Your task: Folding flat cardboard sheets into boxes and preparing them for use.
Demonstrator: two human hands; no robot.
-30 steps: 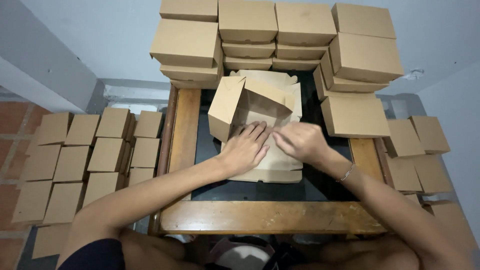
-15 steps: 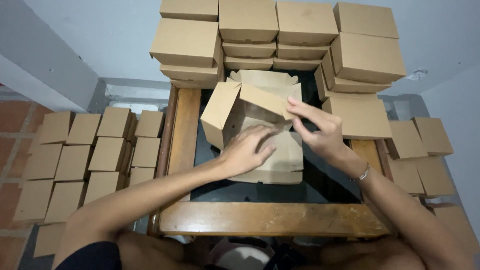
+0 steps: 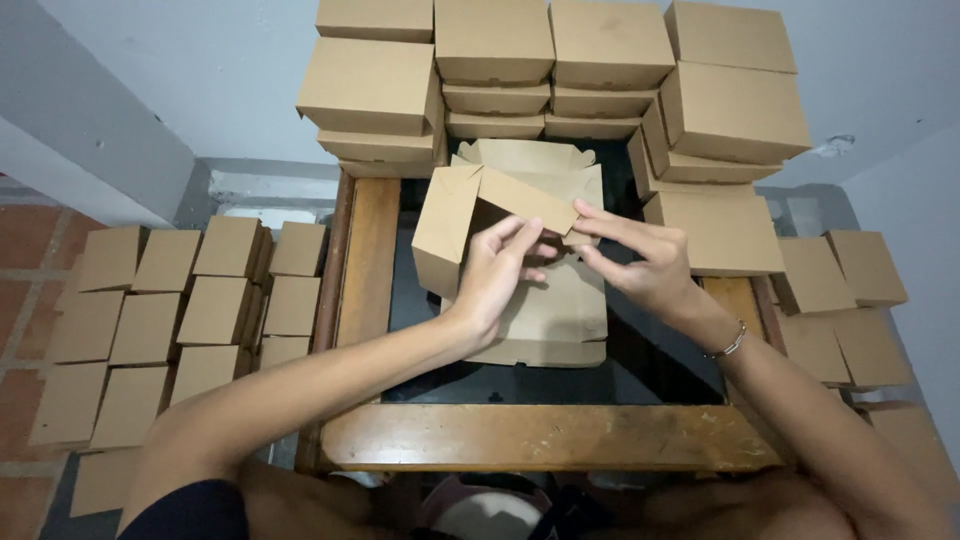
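A half-folded brown cardboard box [image 3: 470,215] is held up over a stack of flat box blanks [image 3: 545,315] on the dark table top. My left hand [image 3: 495,275] grips the box from below, fingers inside its open side. My right hand [image 3: 640,260] pinches the end of the box's raised flap near its right corner. A thin bracelet sits on my right wrist.
Finished brown boxes [image 3: 500,40] are stacked along the back and right of the wooden-framed table [image 3: 530,435]. More boxes [image 3: 180,310] lie in rows on the floor to the left, others [image 3: 850,275] on the right. A white wall rises behind.
Both hands have lifted off the flat blanks. The box has been raised and its flap folded across, my right hand moving up to the flap's end and my left into the box.
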